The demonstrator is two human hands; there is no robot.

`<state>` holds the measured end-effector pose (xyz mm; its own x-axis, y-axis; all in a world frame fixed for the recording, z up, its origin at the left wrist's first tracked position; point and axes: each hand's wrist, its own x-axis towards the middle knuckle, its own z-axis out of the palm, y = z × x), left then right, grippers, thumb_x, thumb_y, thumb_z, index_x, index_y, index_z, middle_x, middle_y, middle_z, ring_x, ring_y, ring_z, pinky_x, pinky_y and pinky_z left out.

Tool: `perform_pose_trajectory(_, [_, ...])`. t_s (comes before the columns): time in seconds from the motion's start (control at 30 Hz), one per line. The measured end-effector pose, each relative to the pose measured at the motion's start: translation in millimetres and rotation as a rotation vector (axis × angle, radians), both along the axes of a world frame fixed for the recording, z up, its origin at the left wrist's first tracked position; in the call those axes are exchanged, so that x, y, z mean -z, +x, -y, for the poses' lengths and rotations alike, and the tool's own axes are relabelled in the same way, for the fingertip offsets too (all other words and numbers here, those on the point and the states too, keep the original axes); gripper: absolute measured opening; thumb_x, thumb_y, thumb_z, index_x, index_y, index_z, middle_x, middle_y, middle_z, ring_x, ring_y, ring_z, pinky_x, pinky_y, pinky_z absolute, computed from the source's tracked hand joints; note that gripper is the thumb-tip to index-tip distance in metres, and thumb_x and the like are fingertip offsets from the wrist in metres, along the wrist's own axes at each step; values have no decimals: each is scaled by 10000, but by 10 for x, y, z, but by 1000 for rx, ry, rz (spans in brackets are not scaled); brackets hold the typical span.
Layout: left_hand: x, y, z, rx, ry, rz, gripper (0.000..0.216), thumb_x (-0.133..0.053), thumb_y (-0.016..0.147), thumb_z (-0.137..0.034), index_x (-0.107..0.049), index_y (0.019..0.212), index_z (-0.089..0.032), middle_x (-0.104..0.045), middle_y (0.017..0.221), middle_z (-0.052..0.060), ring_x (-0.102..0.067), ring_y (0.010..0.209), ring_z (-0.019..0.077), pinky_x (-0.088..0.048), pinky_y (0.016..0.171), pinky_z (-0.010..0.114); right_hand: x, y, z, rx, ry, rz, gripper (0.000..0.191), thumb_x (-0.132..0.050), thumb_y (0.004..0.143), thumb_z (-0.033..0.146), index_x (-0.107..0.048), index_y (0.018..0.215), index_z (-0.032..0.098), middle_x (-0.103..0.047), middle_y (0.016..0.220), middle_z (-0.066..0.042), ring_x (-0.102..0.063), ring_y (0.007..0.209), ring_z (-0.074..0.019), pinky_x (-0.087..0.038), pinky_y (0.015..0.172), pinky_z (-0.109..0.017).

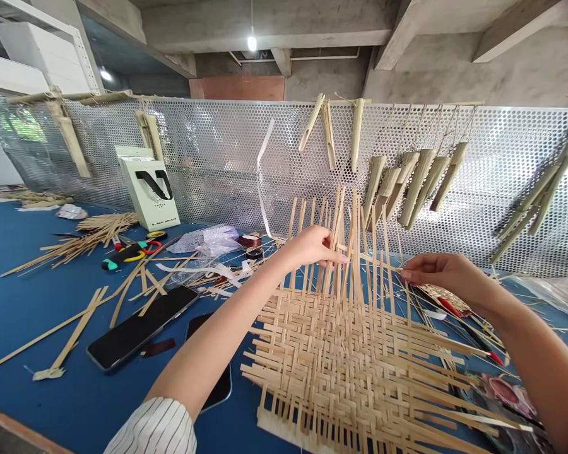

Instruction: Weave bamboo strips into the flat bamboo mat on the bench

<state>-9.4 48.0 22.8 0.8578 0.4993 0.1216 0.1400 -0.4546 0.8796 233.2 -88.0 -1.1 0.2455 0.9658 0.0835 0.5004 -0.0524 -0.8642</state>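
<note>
Head view, bamboo mat (341, 366), blue table (38, 302), perforated screen (218, 157)

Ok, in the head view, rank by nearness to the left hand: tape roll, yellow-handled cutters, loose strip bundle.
1. tape roll, just left of the left hand.
2. yellow-handled cutters, farther left.
3. loose strip bundle, far left.

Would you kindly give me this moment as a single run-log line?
left hand: gripping upright bamboo strips | right hand: pinching thin horizontal strip | woven bamboo mat: lying on blue table
</note>
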Motion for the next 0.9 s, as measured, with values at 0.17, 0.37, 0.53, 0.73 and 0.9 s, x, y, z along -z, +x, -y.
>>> perform_pose_trajectory(0.17, [-11, -9, 16, 11, -46, -10, 328, -663, 555, -298, -430, 742, -164, -588, 821, 76, -580, 709, 167, -451, 653, 333, -11, -4, 7, 3, 3, 11, 250, -757, 538, 402, -679, 678, 210, -677, 679, -36, -627, 685, -174, -503, 681, -266])
perform_pose_trajectory(0.37, [-25, -17, 56, 22, -11, -36, 245, -626, 604, -304, -468, 721, -158, -591, 815, 72, -572, 689, 147, -445, 643, 313, -19, -18, 21, 24, -22, 0, 262, -763, 533, 416, -676, 672, 212, -683, 686, -34, -622, 686, -156, -492, 679, -240])
perform_pose_trajectory(0.53, [-24, -11, 76, 4, 31, -27, 212, -612, 618, -288, -474, 714, -159, -603, 791, 70, -573, 653, 141, -444, 601, 298, -6, -6, 11, 25, -21, -23, 264, -770, 530, 410, -675, 677, 213, -685, 684, -27, -619, 683, -141, -485, 662, -214])
perform_pose_trajectory(0.73, [-51, -17, 99, 17, 61, -35, 169, -590, 632, -269, -482, 703, -160, -602, 755, 63, -578, 653, 146, -444, 595, 291, 15, 5, 6, 5, -14, -21, 257, -765, 546, 403, -676, 689, 209, -682, 690, -29, -618, 688, -145, -487, 671, -225])
perform_pose_trajectory(0.9, [-61, -19, 103, 5, 43, -35, 169, -602, 630, -258, -484, 696, -156, -609, 768, 70, -583, 635, 141, -450, 577, 284, 29, -1, 7, 6, 19, 1, 256, -757, 551, 400, -674, 693, 205, -678, 691, -36, -619, 677, -163, -498, 669, -260])
